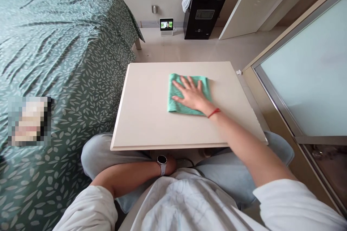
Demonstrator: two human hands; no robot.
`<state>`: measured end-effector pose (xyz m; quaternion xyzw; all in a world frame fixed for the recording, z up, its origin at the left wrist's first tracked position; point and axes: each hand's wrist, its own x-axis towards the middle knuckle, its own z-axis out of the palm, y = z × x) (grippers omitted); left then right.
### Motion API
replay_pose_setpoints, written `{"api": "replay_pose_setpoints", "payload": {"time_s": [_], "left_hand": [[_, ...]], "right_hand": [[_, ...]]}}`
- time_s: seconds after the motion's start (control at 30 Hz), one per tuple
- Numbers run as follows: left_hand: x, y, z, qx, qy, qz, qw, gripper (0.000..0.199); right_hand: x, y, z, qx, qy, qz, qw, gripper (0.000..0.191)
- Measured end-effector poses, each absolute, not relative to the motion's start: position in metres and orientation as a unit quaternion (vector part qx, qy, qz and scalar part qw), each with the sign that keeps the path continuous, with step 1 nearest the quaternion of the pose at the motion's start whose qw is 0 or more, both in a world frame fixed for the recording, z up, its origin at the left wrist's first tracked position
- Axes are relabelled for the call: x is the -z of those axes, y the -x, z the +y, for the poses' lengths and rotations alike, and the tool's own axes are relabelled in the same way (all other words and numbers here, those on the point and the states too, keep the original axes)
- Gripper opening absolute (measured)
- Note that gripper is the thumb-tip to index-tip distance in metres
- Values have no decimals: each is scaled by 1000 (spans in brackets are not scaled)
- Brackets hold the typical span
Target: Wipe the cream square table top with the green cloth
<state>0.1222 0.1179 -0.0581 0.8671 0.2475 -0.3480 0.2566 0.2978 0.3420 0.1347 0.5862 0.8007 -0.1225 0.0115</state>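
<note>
A folded green cloth [175, 106] lies flat on the pale tabletop [146, 115], right of its middle and toward the far side. On top of it rests my right hand [191, 95], palm down with the fingers spread, pressing on the cloth without gripping it. A red string [214, 112] circles that wrist. My left hand [170, 165] is in my lap, just below the table's near edge. Its fingers are hidden. A round-faced watch [162, 160] sits on the left wrist.
A bed with a green leaf-patterned sheet [89, 65] stands on the left, with a blurred-out object [29, 121] on it. By the wall are a small screen [166, 27] and a black cabinet [203, 14] with clothes on top. A glass-panelled door [303, 65] borders the right.
</note>
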Motion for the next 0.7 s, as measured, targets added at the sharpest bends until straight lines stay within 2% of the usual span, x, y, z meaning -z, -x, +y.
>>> {"api": "replay_pose_setpoints", "payload": {"time_s": [0.17,0.3,0.43,0.7], "left_hand": [[63,-124,114,356,-863,252,257,31],[68,-125,113,364,-858,256,257,38],[72,-124,114,368,-858,246,261,36],[69,-123,116,367,-858,244,262,33]], "right_hand": [[-127,-429,323,90,-725,683,27,86],[-120,-452,321,58,-763,644,16,88],[-124,-384,341,70,-718,692,14,88],[-144,-153,364,143,-506,850,-12,89]]}}
